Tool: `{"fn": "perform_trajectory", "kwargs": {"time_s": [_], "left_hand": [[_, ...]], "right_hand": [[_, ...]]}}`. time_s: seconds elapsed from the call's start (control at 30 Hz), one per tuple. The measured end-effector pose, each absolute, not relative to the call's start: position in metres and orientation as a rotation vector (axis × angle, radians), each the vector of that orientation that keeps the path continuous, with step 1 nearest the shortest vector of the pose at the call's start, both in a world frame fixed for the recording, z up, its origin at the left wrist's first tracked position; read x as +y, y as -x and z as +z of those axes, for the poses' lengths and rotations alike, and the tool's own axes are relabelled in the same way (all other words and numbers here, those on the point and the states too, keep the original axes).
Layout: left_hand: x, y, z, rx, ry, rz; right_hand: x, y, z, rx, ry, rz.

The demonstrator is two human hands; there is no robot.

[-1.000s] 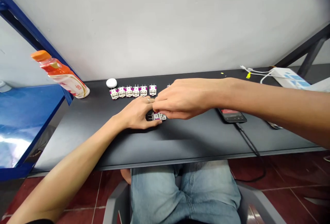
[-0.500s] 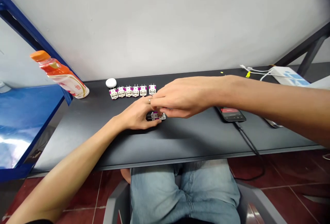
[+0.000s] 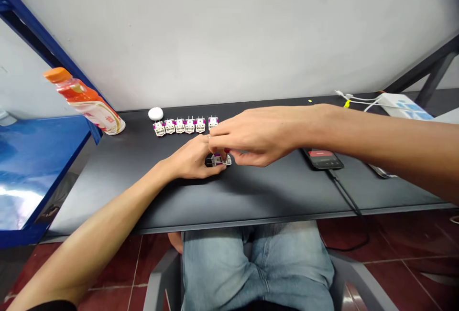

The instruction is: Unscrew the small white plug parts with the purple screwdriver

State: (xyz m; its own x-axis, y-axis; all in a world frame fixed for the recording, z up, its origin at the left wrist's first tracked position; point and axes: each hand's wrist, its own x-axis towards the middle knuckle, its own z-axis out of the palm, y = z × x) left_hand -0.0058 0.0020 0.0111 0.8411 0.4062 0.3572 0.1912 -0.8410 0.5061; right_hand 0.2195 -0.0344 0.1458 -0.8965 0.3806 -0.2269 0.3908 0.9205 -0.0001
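My left hand (image 3: 193,159) rests on the table with its thumb and fingers round a small white-and-purple plug piece (image 3: 217,160), whose metal pins point left. My right hand (image 3: 251,137) is closed above it, fingers bent down. Below those fingers shows a bit of a thin screwdriver (image 3: 227,150), red at the top, its tip down at the plug piece. Part of the plug piece is hidden by my fingers. Behind my hands stands a row of several similar plug pieces (image 3: 180,126), pins toward the wall.
On the dark table (image 3: 201,206) a white round case (image 3: 155,113) sits left of the row. An orange-capped bottle (image 3: 91,103) stands farther left. Right of my hands lies a phone (image 3: 322,158) with a black cable (image 3: 346,196). White cables and a white box (image 3: 403,105) are at the back right.
My right fingers have shifted slightly, and the red part of the screwdriver now shows under them. My left hand keeps its hold on the plug piece.
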Motion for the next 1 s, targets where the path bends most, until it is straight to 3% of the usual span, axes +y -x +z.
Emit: {"fn": "perform_trajectory", "kwargs": {"time_s": [0.17,0.5,1.0], "left_hand": [[0.002,0.006,0.011,0.409,-2.563,0.604],[0.001,0.006,0.009,0.472,-2.589,0.635],[-0.001,0.004,0.011,0.405,-2.539,0.707]], "right_hand": [[-0.034,-0.219,0.144,2.78,-0.706,0.025],[-0.029,-0.231,0.135,2.985,-0.506,-0.09],[-0.029,-0.241,0.141,3.077,-0.502,0.026]]}}
